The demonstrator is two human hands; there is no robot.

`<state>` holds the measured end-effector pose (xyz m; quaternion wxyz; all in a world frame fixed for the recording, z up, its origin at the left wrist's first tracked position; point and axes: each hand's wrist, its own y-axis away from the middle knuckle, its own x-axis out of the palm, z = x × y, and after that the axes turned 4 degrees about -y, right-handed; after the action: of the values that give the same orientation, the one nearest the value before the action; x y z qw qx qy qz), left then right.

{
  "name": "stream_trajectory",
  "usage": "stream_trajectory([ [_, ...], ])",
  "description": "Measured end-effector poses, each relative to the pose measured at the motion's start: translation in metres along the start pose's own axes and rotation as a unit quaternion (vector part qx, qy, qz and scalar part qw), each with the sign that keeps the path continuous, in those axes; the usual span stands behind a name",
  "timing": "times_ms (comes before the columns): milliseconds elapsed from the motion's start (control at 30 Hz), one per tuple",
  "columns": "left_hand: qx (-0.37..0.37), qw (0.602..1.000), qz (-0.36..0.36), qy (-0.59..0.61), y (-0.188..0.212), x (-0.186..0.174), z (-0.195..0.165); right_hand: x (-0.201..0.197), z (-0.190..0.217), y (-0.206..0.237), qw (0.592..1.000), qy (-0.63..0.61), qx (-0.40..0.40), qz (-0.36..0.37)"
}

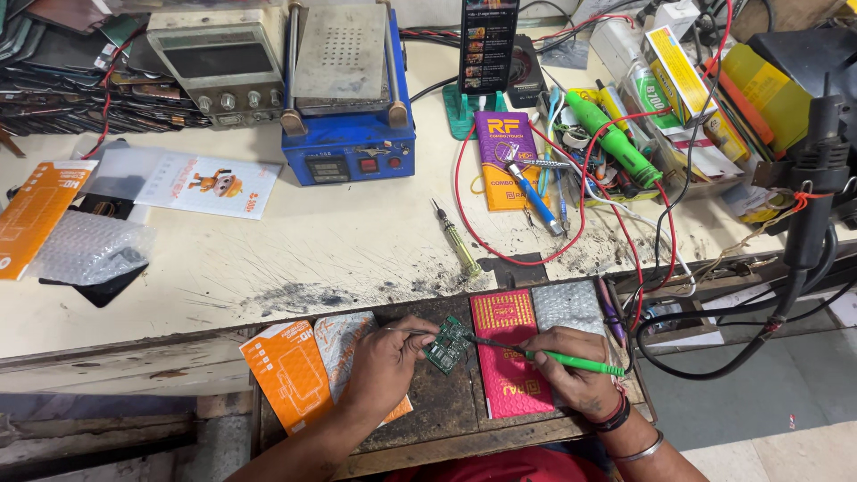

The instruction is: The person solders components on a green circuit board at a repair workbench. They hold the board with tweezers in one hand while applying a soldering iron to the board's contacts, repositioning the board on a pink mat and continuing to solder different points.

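Two hands — left hand (386,357), right hand (571,366) — over green circuit board (446,344), beside red packet (509,357).

Counted: 2 hands (384,357) at near edge; 1 green circuit board (445,344); 1 green soldering iron (571,361); 1 blue hotplate unit (348,98) far; apparently 2 orange packets (290,373) left.

A small green circuit board (446,344) lies on a dark work tray (446,402) at the front of the table. The left hand (386,361) sits just left of the board and pinches thin metal tweezers (412,332) that touch it. The right hand (571,364) is on the board's right, resting on a red packet (509,357). It grips a green soldering iron (571,361), and the dark tip reaches the board. An orange packet (290,370) lies further left of the board.
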<state>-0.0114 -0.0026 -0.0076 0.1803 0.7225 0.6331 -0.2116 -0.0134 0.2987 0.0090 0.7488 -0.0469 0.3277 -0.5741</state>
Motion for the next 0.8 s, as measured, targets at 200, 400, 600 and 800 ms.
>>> stream_trajectory([
  [200,0.002,1.0,0.005,-0.013,0.0025,-0.0019,-0.0028,-0.0011,0.0028,0.0027,1.0,0.019,-0.005,0.007],
  [400,0.04,0.999,-0.012,0.019,0.0076,-0.0042,-0.0035,-0.0005,0.0009,0.0042,1.0,0.006,-0.008,0.009],
  [600,0.025,1.0,-0.003,0.004,0.0089,-0.0042,-0.0059,-0.0007,0.0035,0.0055,1.0,-0.003,0.0,0.016],
  [800,0.036,0.999,-0.001,0.003,0.0083,-0.0038,-0.0064,0.0001,0.0035,0.0058,1.0,0.003,0.002,0.016],
])
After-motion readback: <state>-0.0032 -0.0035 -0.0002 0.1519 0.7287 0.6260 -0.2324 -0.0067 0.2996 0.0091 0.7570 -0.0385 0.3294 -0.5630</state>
